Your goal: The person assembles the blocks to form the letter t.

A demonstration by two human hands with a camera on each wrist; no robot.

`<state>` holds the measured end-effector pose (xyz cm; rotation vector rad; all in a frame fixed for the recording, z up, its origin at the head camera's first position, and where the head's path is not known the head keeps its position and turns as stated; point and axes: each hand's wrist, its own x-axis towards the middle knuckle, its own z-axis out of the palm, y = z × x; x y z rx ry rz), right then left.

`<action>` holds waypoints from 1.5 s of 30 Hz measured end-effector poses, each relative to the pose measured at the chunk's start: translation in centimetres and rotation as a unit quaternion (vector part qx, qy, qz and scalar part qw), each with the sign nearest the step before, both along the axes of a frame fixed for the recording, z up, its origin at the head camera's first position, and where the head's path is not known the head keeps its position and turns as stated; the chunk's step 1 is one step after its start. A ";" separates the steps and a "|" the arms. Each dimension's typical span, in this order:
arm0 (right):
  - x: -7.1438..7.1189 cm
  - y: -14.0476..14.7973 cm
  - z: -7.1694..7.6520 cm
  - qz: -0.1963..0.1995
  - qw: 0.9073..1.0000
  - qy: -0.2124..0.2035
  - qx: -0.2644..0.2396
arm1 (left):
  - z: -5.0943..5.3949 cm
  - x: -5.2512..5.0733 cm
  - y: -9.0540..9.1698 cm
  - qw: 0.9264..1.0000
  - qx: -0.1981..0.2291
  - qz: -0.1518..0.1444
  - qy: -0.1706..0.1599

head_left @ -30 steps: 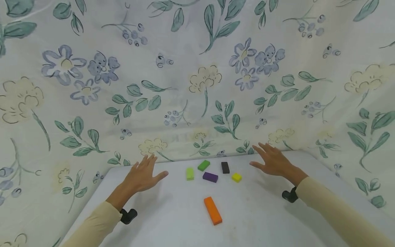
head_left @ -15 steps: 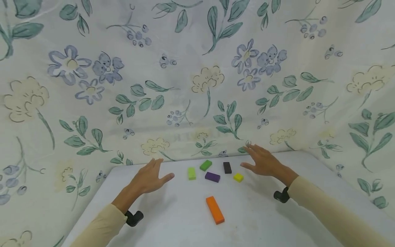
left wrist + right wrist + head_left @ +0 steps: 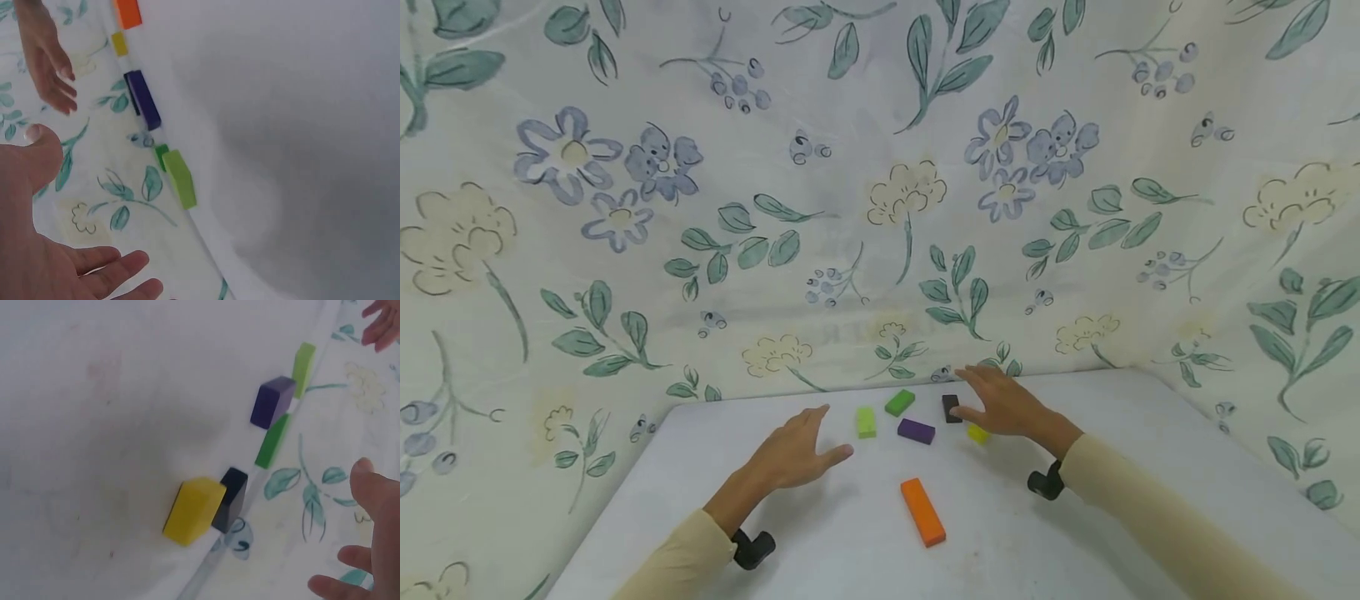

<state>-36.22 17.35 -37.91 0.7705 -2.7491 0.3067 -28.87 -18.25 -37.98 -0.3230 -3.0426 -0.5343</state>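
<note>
My left hand (image 3: 792, 454) hovers over the white table with fingers spread, left of a light green block (image 3: 866, 422), and holds nothing. My right hand (image 3: 1003, 402) hangs above a yellow block (image 3: 978, 433) and a black block (image 3: 951, 408), partly covering both in the head view; its fingers are extended and hold nothing. Between the hands lie a purple block (image 3: 916, 431) and a green block (image 3: 899, 403). Nearer to me an orange block (image 3: 922, 512), longer than the others, lies at a slant. The right wrist view shows the yellow block (image 3: 195, 510) close by the black one (image 3: 231, 499).
The white table (image 3: 820, 542) carries all the blocks, most of them towards its far edge. Behind it and at the sides hangs a cloth (image 3: 850, 183) printed with flowers and leaves. Each wrist wears a black camera (image 3: 753, 550).
Both hands have moved inward: the left to the right and a little lower, the right to the left until above the yellow and black blocks. The blocks have stayed where they lie.
</note>
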 end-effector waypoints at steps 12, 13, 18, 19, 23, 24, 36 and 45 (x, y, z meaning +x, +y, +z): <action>-0.1 -3.8 -0.3 0.007 0.997 -0.071 -0.033 | -1.2 0.8 6.3 0.995 0.006 -0.091 -0.049; -0.1 -4.0 -0.3 0.007 0.996 -0.077 -0.036 | -1.3 0.8 6.6 0.994 0.007 -0.097 -0.052; -0.1 -4.9 -0.2 0.005 0.995 -0.087 -0.056 | -1.7 1.0 7.5 0.991 0.033 -0.117 -0.060; 0.0 -5.1 -0.3 0.005 0.994 -0.090 -0.060 | -1.9 1.1 7.5 0.990 0.038 -0.121 -0.063; 0.1 -5.6 -1.2 0.010 0.992 -0.110 -0.067 | -3.0 1.9 7.7 0.986 0.055 -0.138 -0.080; 0.1 -5.8 -1.5 0.011 0.991 -0.116 -0.068 | -3.2 2.2 7.7 0.985 0.058 -0.141 -0.084; -0.2 -6.5 -2.2 0.007 0.987 -0.150 -0.059 | -3.9 3.7 9.4 0.990 0.014 -0.130 -0.060; -0.2 -6.7 -2.8 0.008 0.985 -0.157 -0.066 | -5.1 5.4 10.4 0.993 0.040 -0.100 -0.057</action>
